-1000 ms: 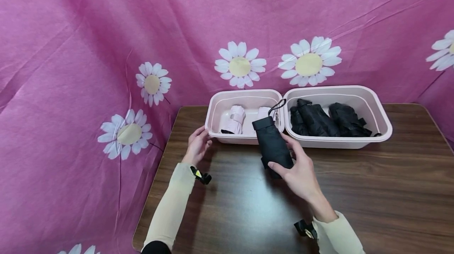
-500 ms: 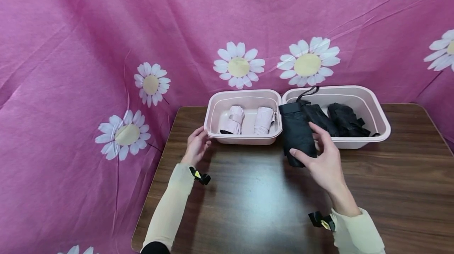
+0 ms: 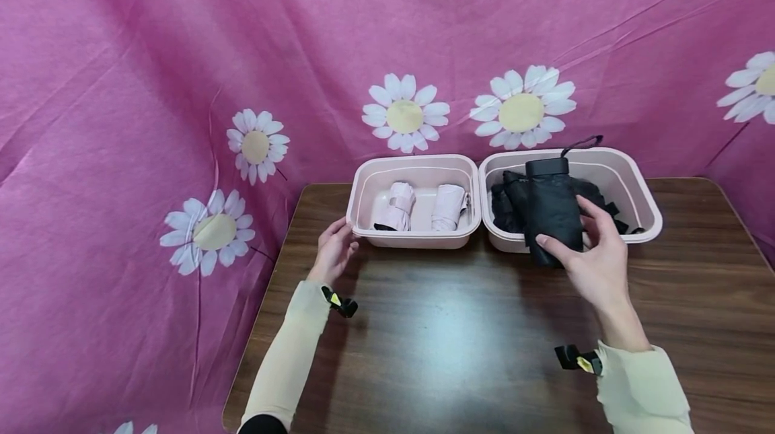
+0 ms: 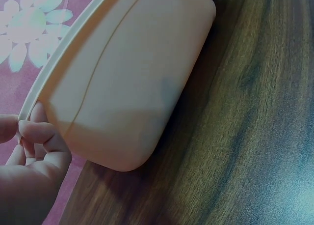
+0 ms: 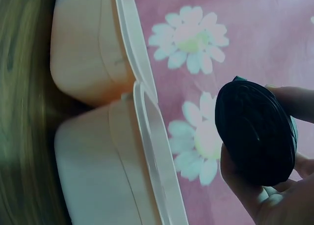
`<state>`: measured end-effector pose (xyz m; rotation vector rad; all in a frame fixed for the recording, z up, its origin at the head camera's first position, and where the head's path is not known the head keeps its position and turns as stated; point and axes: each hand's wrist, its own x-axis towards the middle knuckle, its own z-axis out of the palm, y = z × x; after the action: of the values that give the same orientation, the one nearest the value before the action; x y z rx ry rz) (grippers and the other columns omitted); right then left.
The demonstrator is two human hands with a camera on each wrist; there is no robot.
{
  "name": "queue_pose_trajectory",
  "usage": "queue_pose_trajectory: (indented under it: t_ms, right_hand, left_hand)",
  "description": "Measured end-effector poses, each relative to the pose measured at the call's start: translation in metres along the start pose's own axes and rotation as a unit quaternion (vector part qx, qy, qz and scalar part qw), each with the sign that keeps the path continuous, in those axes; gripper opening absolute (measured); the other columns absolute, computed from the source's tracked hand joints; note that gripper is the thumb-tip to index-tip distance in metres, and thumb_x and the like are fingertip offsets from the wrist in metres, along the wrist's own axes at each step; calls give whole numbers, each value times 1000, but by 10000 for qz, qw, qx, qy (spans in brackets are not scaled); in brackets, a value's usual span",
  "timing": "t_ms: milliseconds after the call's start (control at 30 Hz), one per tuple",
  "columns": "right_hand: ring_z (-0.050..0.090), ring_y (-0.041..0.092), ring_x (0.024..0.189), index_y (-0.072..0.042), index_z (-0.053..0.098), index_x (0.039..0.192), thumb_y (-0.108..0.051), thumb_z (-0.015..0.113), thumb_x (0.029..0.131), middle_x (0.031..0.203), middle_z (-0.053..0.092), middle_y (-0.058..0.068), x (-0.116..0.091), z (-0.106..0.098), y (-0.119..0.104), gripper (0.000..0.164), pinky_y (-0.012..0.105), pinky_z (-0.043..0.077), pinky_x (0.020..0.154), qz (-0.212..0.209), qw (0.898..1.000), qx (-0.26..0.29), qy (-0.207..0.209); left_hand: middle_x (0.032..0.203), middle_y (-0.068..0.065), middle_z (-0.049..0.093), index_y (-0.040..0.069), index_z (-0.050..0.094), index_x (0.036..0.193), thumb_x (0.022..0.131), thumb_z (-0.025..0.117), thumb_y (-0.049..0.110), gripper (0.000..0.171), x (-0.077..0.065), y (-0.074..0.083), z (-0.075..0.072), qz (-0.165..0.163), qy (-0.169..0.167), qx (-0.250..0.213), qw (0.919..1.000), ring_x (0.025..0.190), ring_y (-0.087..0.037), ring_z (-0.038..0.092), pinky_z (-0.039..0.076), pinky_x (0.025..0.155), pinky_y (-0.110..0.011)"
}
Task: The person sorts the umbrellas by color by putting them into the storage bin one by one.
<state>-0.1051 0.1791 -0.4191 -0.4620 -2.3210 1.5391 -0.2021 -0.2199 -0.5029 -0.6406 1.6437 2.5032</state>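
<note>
My right hand (image 3: 596, 262) grips the folded black fabric umbrella (image 3: 549, 208), its long axis pointing toward twelve o'clock over the right pink plastic bin (image 3: 643, 186), while my left hand (image 3: 331, 254), fingers relaxed, touches the left pink plastic bin (image 3: 363, 182).

Folded black umbrella (image 3: 549, 208): compact, sleeved, wrist loop at top end. Held roughly upright, slightly tilted, right of frame centre, above the front rim of the right pink bin (image 3: 648, 215). Round butt end faces the wrist view.
</note>
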Motion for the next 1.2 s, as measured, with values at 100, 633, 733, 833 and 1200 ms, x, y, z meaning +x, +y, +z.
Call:
queue_pose_trajectory:
  t_ms: [100, 633, 733, 833, 1200]
  right_hand:
    - [48, -4, 96, -25, 47, 142, -12, 82, 73, 117, 54, -2, 6, -6, 3, 78, 8, 36, 80, 115, 9999, -97, 60]
    - [50, -5, 99, -27, 47, 142, -15, 81, 75, 124, 59, -3, 45, -25, 17, 75, 9, 37, 83, 504, 9982, -237, 207]
    - [50, -5, 102, -27, 46, 143, -20, 80, 77, 137, 56, 9, 51, -28, 20, 74, 9, 37, 86, 570, 9976, -364, 157]
    - [48, -4, 100, -25, 45, 144, -23, 79, 79, 140, 53, 17, 57, -30, 24, 74, 10, 36, 84, 538, 9971, -528, 103]
    - [45, -2, 95, -19, 44, 145, -35, 77, 80, 137, 54, 19, 73, -30, 31, 75, 11, 33, 77, 430, 9934, -1054, -101]
  left_hand:
    - [85, 0, 59, -4, 41, 139, 98, 50, 3, 43, -1, 0, 0, -1, 9, 21, 10000, 68, -10, 51, 38, 51, -15]
    - [85, 0, 59, -5, 39, 138, 98, 49, 3, 42, -2, 2, 1, 4, 8, 25, 10000, 66, -9, 53, 37, 51, -14]
    - [83, 0, 60, -6, 41, 137, 98, 49, 2, 41, -3, 3, 2, -8, -12, -3, 10000, 66, -9, 53, 36, 51, -14]
    - [81, 1, 60, -5, 43, 137, 98, 49, 2, 40, -3, 3, 2, -16, -18, -19, 10000, 66, -10, 53, 36, 51, -15]
    - [79, 0, 61, -5, 44, 136, 97, 49, 1, 40, -3, 3, 2, -5, 7, -18, 10000, 65, -11, 54, 37, 50, -15]
